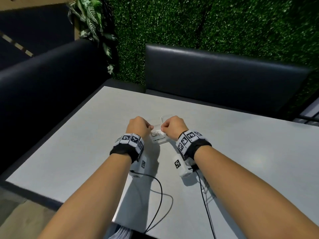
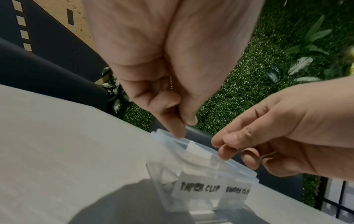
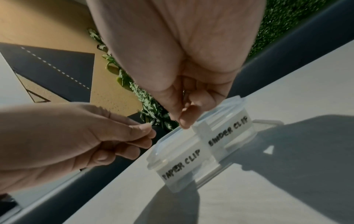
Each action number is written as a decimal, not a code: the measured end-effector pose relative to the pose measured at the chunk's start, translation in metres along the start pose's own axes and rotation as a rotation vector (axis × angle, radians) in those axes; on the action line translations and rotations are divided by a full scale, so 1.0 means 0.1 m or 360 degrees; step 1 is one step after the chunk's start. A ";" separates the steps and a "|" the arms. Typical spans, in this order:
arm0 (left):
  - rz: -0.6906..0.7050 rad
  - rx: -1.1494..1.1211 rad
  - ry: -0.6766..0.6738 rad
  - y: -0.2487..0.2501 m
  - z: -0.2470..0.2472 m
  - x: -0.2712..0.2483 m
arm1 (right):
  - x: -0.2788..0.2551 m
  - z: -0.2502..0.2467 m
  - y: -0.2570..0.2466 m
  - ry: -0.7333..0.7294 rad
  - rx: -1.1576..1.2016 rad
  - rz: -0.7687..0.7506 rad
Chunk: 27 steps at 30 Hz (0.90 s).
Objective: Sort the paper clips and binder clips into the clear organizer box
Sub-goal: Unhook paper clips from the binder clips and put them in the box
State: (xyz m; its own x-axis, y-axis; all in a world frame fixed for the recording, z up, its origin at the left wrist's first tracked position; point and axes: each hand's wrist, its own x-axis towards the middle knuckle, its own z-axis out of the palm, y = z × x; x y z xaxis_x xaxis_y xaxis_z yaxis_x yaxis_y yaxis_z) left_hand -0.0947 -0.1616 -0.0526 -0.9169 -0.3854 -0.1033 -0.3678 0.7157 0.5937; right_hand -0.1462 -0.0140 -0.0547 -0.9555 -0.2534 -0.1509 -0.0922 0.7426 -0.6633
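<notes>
A clear organizer box (image 1: pixel 159 139) stands on the grey table, its two compartments labelled PAPER CLIP (image 2: pixel 200 188) and BINDER CLIP (image 3: pixel 229 132). Its lid (image 1: pixel 165 117) lies open on the far side. A few metal paper clips (image 1: pixel 153 134) lie in the left compartment. My left hand (image 1: pixel 139 125) hovers over the box's left end, thumb and forefinger pinched (image 2: pixel 186 127) on a thin wire clip that barely shows. My right hand (image 1: pixel 172 125) hovers over the divider (image 3: pixel 184 121), fingers curled round a wire paper clip (image 2: pixel 268 154).
The grey table (image 1: pixel 233 152) reaches well right and left of the box. Black cables (image 1: pixel 161 188) trail from the wrist units toward the near edge. Dark padded benches (image 1: pixel 224 75) border the far and left sides, with a green hedge wall behind.
</notes>
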 end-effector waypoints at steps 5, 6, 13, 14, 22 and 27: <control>0.0161 -0.0051 0.0132 0.17 -0.04 -0.21 | -0.26 -0.34 0.11 0.0065 0.0125 -0.0093; 0.0246 -0.0070 0.0103 0.25 -0.04 -0.32 | -0.36 -0.45 0.16 0.0074 0.0129 -0.0115; 0.0797 0.0074 -0.0525 0.71 0.46 -1.21 | -1.41 -1.14 1.04 0.0133 -0.0064 -0.0017; 0.0848 0.0133 -0.0573 0.73 0.57 -1.32 | -1.58 -1.18 1.19 0.0133 -0.0103 0.0034; 0.0975 0.0558 -0.0648 0.82 1.14 -1.77 | -2.18 -0.97 1.84 0.0084 -0.0272 0.0265; 0.1049 0.0681 -0.0615 0.93 1.32 -1.83 | -2.10 -0.78 1.87 0.0145 -0.0470 0.0314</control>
State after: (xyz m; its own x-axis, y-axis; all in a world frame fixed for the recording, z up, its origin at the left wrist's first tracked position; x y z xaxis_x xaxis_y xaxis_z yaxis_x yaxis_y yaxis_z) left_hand 0.0185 0.0527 -0.0840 -0.9230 0.3527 -0.1540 0.3002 0.9102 0.2855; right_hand 0.0157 0.2266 -0.0892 -0.9828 -0.0411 -0.1803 0.0322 0.9221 -0.3856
